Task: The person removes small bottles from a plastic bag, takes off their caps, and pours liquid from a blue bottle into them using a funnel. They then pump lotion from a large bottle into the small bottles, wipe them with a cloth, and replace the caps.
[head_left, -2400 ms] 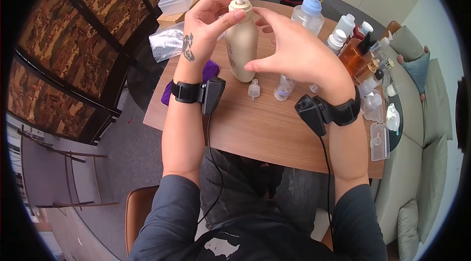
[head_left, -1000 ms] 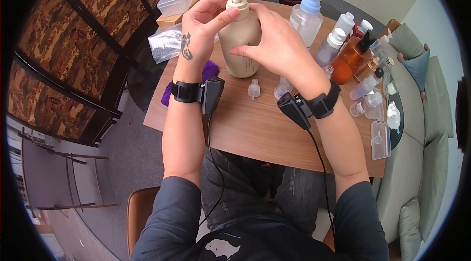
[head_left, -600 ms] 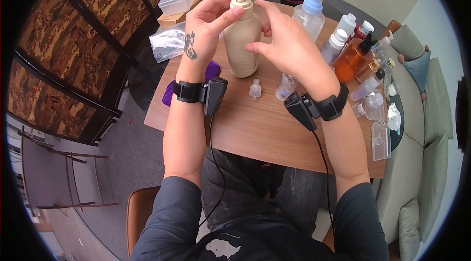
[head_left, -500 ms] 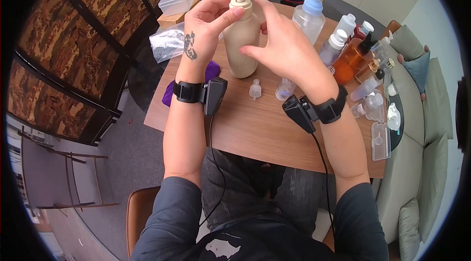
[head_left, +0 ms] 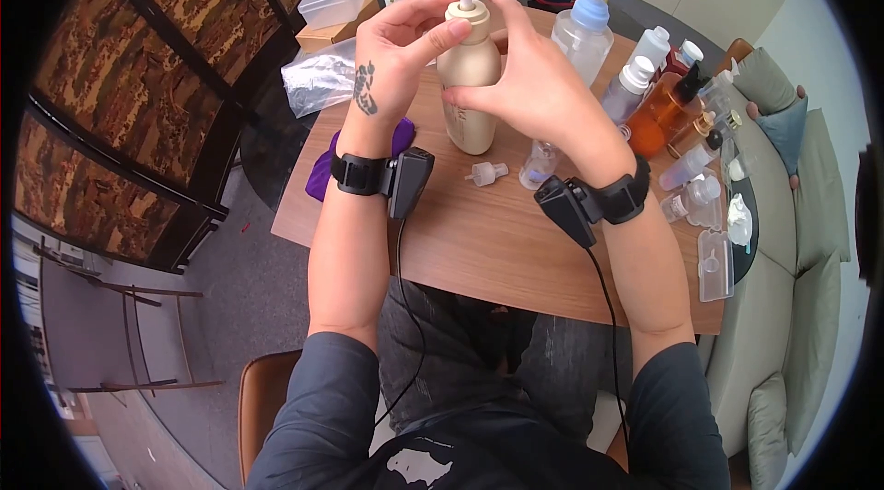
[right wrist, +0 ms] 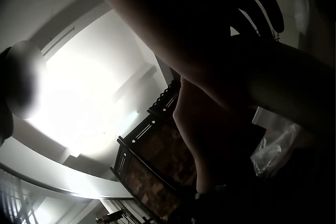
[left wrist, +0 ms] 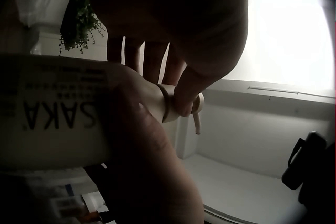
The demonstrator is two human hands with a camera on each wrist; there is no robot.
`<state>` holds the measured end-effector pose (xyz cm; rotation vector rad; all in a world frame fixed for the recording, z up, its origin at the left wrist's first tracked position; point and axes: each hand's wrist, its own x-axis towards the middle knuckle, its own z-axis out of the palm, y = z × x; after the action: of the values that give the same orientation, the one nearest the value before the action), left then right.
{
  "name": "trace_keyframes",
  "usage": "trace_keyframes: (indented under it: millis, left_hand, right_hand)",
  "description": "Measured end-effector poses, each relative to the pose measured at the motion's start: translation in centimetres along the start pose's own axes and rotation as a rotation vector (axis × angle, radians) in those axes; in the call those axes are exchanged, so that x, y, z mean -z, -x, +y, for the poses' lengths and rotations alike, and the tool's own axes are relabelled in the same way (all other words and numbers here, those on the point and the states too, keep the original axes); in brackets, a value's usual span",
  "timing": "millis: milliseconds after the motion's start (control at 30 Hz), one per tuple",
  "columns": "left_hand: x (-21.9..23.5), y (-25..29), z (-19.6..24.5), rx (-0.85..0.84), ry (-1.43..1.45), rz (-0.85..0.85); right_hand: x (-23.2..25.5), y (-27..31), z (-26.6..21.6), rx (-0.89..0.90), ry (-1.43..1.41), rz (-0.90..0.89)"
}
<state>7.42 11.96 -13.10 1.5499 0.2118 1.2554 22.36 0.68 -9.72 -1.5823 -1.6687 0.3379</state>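
Table (head_left: 479, 241) of wood carries the beige pump bottle (head_left: 471, 85) at 12 o'clock, base lifted and tilted. Right hand (head_left: 539, 89) wraps curled fingers round its body; left hand (head_left: 396, 52) pinches the pump collar (head_left: 476, 13) with thumb and fingers. Judged best: brace the body firmly and turn the collar squarely. Loose spray cap (head_left: 486, 173) lies at 6 o'clock of the bottle.

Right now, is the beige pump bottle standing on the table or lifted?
Lifted: the beige pump bottle is tilted, its base off the table, right hand round its body, left hand at the collar.
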Motion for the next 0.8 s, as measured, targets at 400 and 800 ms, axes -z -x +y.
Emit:
trace_keyframes:
  millis: [400, 800]
  left_hand:
    - [0.0, -0.1, -0.1, -0.048, -0.029, 0.043]
    - [-0.3, -0.3, 0.3, -0.001, -0.036, 0.077]
  right_hand:
    - [0.6, 0.6, 1.2, 0.138, 0.273, 0.139]
    - [-1.2, 0.1, 1.0, 0.157, 0.16, 0.183]
